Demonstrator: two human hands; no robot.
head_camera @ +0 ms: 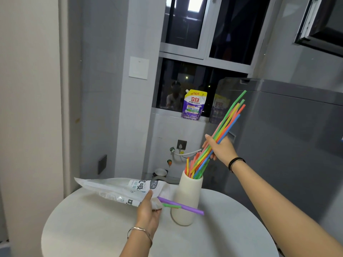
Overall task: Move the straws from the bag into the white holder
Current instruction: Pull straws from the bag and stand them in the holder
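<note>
Round white table, left grip pinching bag, right grip raised — curled round straws standing in holder.

A purple detergent pouch stands on the sill of the dark window. A white wall switch hangs left of the window. A grey washing machine stands right of it, and a round white table below.

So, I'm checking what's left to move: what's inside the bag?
A purple straw and a green straw poke out of the bag; its opaque wrapper hides anything deeper.
</note>
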